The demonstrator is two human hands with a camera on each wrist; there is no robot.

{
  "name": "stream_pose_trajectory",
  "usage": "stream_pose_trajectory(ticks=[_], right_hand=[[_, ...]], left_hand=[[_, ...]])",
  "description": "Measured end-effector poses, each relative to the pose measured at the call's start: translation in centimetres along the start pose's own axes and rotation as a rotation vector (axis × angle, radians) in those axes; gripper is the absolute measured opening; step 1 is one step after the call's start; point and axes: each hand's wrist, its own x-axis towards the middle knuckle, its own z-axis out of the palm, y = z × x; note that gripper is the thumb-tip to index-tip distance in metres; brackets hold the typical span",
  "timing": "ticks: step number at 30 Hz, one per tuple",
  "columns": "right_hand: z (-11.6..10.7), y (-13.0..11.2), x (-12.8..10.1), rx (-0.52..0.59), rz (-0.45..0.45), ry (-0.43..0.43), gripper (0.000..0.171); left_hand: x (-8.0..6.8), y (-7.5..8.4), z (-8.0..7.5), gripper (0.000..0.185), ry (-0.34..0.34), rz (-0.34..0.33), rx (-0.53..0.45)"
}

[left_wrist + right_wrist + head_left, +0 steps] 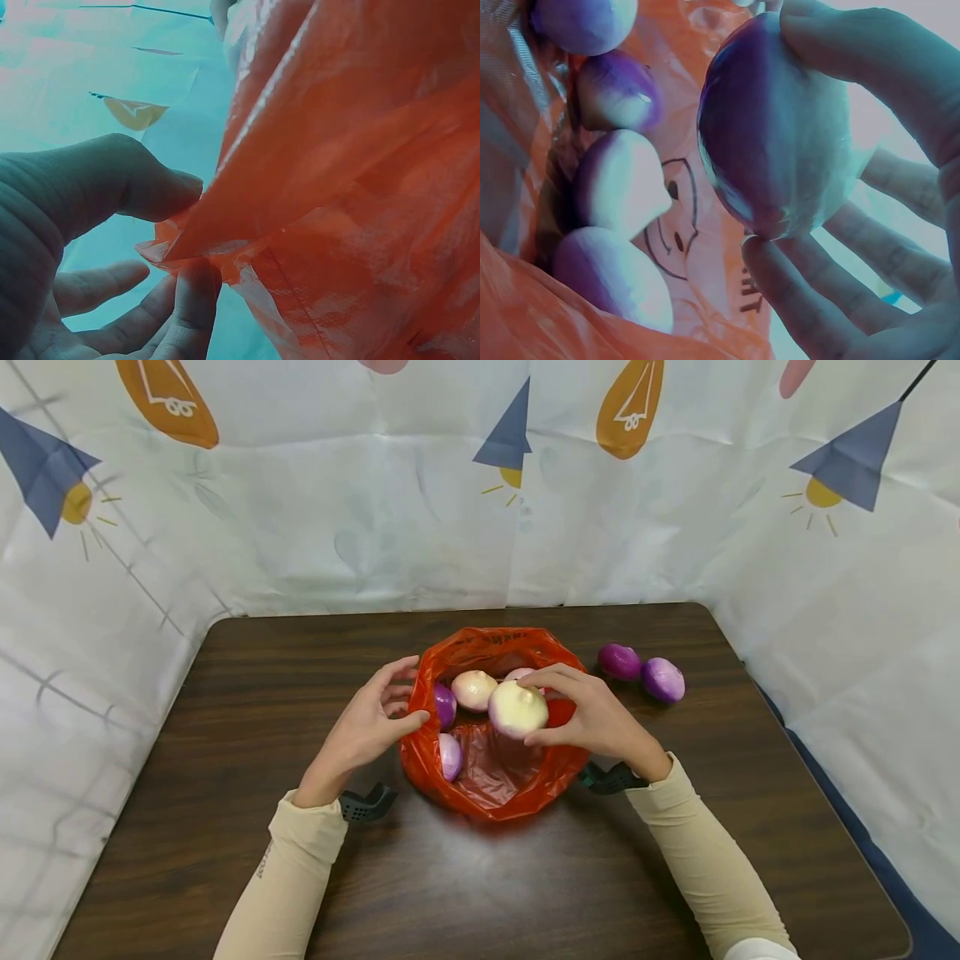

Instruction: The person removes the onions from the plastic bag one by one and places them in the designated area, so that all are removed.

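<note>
A red plastic bag (491, 808) stands with its mouth wide on the brown table. My left hand (367, 718) pinches its left rim between thumb and fingers. In the left wrist view a fold of the bag (337, 165) runs between the thumb and a fingertip. Over the bag's mouth, my right hand (588, 710) grips a round purple-and-white turnip (517, 710), its pale side with a small nub facing up. Several more turnips, one of them a pale one (474, 691), lie inside along the bag's wall. The right wrist view shows them in a row beside the held turnip (780, 127).
Two purple turnips, one (619, 662) beside the other (663, 680), lie on the table (247, 760) to the right of the bag. A patterned white cloth (300, 527) hangs behind the table and along its sides.
</note>
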Motion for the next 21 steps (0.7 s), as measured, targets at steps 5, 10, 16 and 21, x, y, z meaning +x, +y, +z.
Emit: stream_pose_trajectory(ticks=[5,10,16,21], right_hand=[[-0.7,0.0,-0.3,0.010,-0.014,0.041,0.070],[-1.3,0.0,-0.7,0.070,0.000,0.072,0.070],[-2.1,0.2,-1.3,0.162,0.027,0.093,0.072],[-2.9,0.4,-1.9,0.173,0.043,0.117,0.073]], left_hand=[[0.1,0.0,0.0,0.078,-0.002,-0.002,0.003],[0.1,0.0,0.1,0.078,-0.004,-0.005,0.004],[0.1,0.1,0.1,0.078,-0.003,-0.004,0.003],[0.0,0.1,0.2,0.078,0.005,0.000,0.009]])
